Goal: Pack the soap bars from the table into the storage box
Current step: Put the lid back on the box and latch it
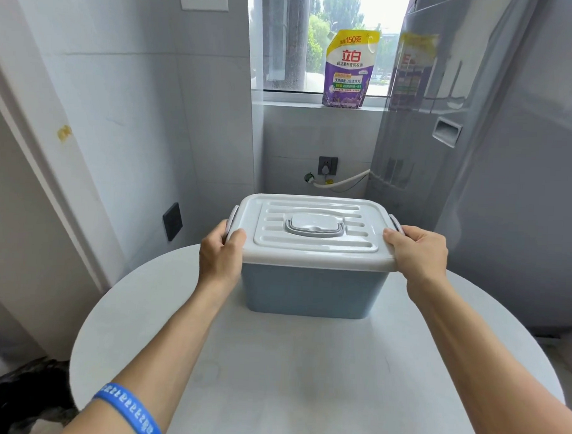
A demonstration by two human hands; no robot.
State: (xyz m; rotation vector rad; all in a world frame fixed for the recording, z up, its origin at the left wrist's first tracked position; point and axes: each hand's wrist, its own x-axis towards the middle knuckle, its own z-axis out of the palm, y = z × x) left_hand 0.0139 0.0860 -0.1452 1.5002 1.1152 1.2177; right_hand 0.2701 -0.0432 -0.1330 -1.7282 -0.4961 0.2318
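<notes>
A blue storage box [311,291] stands at the far side of the round white table [287,374]. Its pale grey lid [315,231] sits closed on top, with a folded carry handle in the middle. My left hand [222,251] grips the lid's left end over the side latch, thumb on top. My right hand [416,252] grips the right end the same way. No soap bars show on the table; the box's inside is hidden by the lid.
A purple and yellow detergent pouch [350,68] stands on the window sill behind. A tall grey appliance [478,143] rises at the right, a tiled wall with a dark socket [172,221] at the left. A dark object [24,392] lies on the floor, lower left.
</notes>
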